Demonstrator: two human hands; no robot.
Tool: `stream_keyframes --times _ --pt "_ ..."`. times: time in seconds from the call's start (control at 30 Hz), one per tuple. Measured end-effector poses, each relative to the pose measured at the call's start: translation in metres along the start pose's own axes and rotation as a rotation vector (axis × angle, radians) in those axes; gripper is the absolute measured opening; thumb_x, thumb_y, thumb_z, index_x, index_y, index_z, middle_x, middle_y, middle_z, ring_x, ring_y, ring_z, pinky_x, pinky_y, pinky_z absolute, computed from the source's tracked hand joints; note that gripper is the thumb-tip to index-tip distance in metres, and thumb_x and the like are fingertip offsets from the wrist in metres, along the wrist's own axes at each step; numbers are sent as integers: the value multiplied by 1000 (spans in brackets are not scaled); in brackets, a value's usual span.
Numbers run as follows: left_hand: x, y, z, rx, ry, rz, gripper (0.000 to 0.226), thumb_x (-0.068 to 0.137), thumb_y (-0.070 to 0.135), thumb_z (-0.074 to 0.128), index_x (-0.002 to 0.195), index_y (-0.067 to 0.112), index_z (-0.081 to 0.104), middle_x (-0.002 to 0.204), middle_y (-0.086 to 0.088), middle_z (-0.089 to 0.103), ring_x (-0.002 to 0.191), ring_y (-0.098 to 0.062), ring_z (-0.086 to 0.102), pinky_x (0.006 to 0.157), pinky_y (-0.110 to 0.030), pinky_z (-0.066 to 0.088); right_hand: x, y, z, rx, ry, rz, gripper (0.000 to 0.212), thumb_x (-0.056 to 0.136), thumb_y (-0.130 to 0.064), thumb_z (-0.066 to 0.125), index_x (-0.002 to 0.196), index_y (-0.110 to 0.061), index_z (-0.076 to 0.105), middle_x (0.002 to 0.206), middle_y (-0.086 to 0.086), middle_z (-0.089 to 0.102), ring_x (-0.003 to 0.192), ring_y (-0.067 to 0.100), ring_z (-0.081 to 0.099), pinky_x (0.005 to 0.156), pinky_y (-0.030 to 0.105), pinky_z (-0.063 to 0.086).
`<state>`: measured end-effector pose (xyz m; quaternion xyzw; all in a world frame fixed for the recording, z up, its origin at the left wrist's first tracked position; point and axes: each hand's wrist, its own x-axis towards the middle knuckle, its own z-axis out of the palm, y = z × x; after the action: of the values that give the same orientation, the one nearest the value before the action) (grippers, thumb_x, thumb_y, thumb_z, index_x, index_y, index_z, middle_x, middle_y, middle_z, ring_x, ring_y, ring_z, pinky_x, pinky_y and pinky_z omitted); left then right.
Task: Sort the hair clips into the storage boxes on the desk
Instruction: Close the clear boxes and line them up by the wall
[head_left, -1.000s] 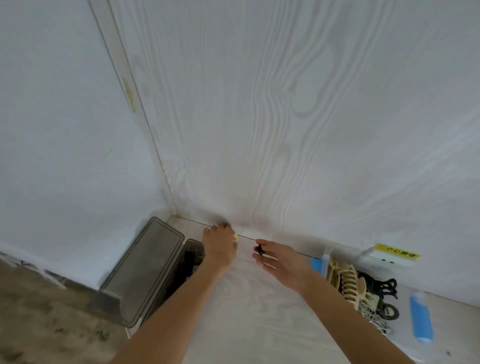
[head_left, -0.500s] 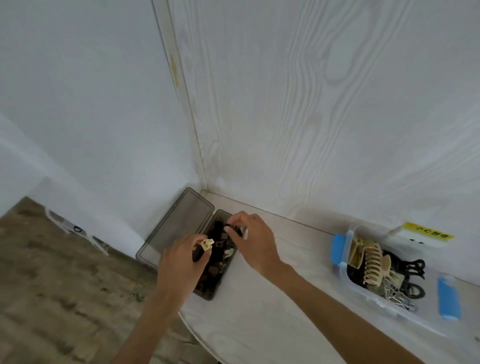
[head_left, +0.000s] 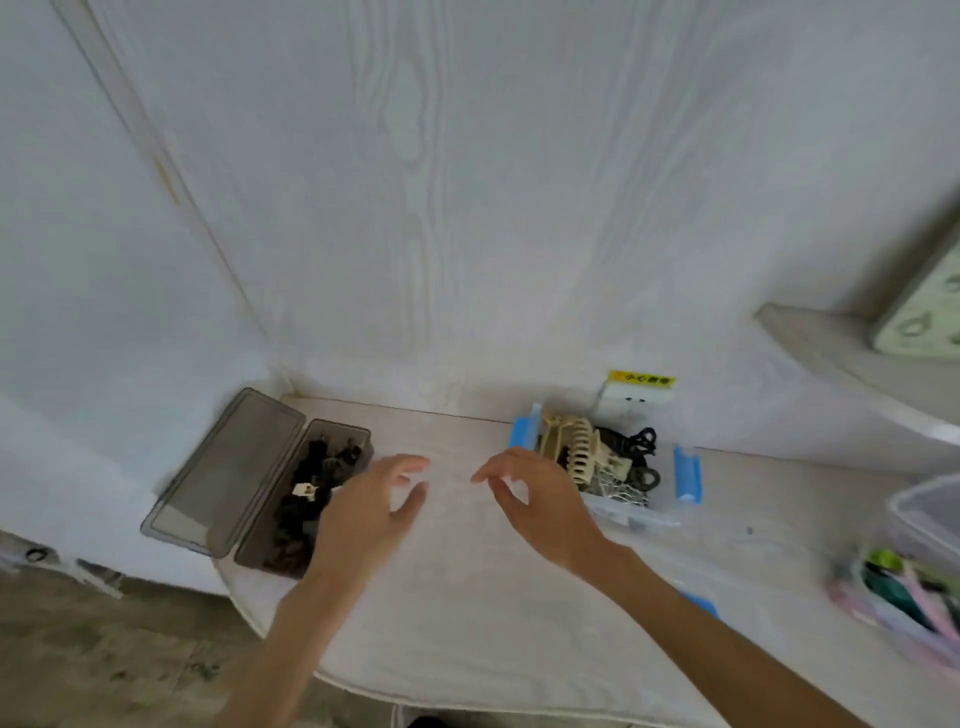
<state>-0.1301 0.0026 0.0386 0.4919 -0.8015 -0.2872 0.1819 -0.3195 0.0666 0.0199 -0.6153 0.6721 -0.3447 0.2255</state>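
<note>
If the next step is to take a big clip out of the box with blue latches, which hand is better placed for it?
Probably the right hand. It hovers open, holding nothing, just beside the blue-latched box, near the cream claw clip. The left hand is by the grey box instead.

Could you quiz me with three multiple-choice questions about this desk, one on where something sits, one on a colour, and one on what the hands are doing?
1. Where does the grey box of small dark clips stand?
A. At the desk's left end
B. At the desk's right end
C. On the floor

2. What colour are the latches on the clear box holding the big claw clips?
A. Red
B. Blue
C. Green

3. What are the hands holding?
A. A cream clip each
B. A box lid
C. Nothing

Answers:
1 A: it sits by the wall corner, lid open.
2 B: a blue latch shows at each end.
3 C: the left hand and right hand hover empty, fingers relaxed.
</note>
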Motion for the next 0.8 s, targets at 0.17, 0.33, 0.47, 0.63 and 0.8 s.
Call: stream_keyframes --times 0.17,0.33,0.47,0.63,0.8 --pt "13 110 72 -92 -160 224 16 89 30 58 102 37 63 92 30 61 84 10 59 76 -17 49 -93 60 -95 -65 178 309 24 89 -11 53 90 -28 70 95 -12 69 81 3 58 77 20 48" --pt "12 186 140 -166 -427 383 17 89 20 59 104 24 66 97 13 67 89 -3 64 81 -19 50 -177 100 -152 -54 324 585 29 89 -15 51 78 -39 63 91 -15 68 83 6 61 81 21 49" --pt "8 221 196 -89 -666 422 19 93 23 53 109 24 63 106 11 65 96 -6 62 84 -19 47 -240 126 -178 -14 534 789 34 87 -12 55 74 -43 60 86 -16 68 74 1 59 71 18 46" --pt "4 253 257 34 -822 339 35 95 26 48 129 17 52 133 1 55 119 -15 54 102 -26 39 -291 164 -213 153 771 1065 26 86 -7 58 112 -14 60 113 9 65 86 20 61 75 27 44" --pt "11 290 305 120 -855 223 49 99 28 38 141 5 31 148 -12 36 133 -25 38 107 -31 32 -290 200 -238 349 767 1228 50 93 -18 53 138 -8 35 137 15 47 120 28 50 92 30 39"
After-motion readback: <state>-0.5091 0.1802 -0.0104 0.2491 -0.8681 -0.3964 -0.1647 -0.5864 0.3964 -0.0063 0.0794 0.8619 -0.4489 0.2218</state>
